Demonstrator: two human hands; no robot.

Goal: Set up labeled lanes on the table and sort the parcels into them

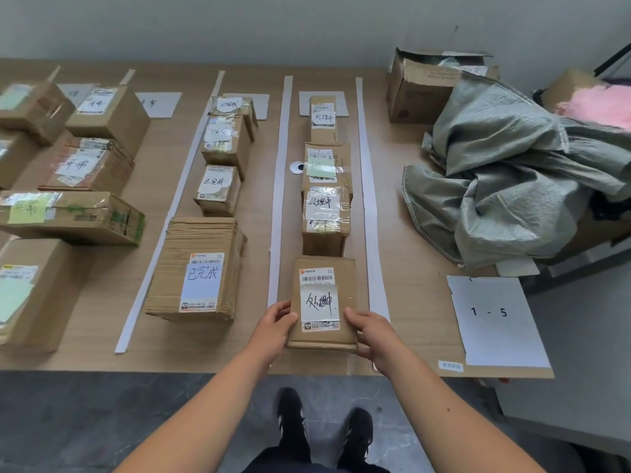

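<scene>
While near table edge, parcel (between hands)

Brown parcel, handwritten white label up, flat at near end of right lane.
Nearest in row of four labelled parcels, between two white paper strips.

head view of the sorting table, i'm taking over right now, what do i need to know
Left hand and right hand hold the near parcel by its sides, at the near end of the right lane.
Done: lane strips laid, three parcels ahead of it in that lane, more parcels in the lanes to the left.
Left: release it; whether the grey sack holds more cannot be seen.
</scene>
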